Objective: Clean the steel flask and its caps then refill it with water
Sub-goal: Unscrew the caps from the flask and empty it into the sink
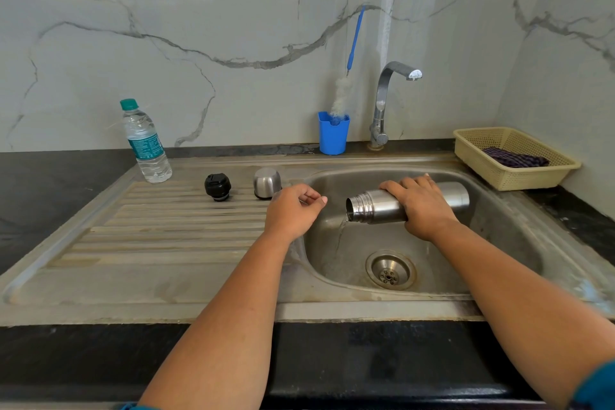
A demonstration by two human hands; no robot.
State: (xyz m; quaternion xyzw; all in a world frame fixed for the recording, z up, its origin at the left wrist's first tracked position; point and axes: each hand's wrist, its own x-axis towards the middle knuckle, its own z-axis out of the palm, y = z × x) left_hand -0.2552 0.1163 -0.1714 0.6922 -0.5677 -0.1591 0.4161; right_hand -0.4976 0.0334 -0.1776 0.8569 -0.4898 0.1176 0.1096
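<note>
My right hand (421,206) grips the steel flask (376,206) around its middle and holds it on its side over the sink basin (499,220), mouth pointing left. A thin stream of water runs from the mouth down into the basin. My left hand (293,210) rests at the basin's left rim with its fingers loosely curled and nothing in it. On the ribbed drainboard (159,230) stand the black inner cap (217,187) and the steel outer cap (267,183), side by side just beyond my left hand.
A plastic water bottle (146,143) with a green lid stands at the drainboard's far left. A blue cup (332,135) with a bottle brush (342,96) sits beside the tap (386,100). A cream basket (514,158) with a dark cloth is at the right.
</note>
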